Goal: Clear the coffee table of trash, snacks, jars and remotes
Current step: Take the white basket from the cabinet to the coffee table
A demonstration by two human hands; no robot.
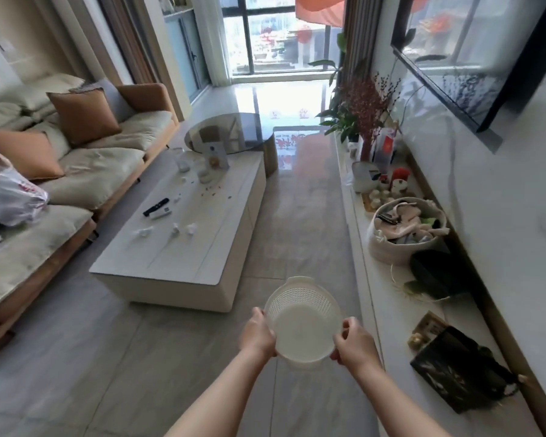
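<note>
Open floor ahead, cluttered tabletop beyond.

Bare tiled floor (300, 216) running clear between coffee table (158, 266) and wall shelf (388, 313). Near end of the tabletop free for reaching in. Mid-table blocked by crumpled tissues (183, 229), black remote (156, 206) and white remote (160, 213) lying just beside each other. Far end crowded: jars (183, 160), a small box (216, 156), scattered crumbs (210, 189), possibly shells. Left side hemmed by sofa (76, 184); round glass table (230, 132) overlapping the far edge.
</note>
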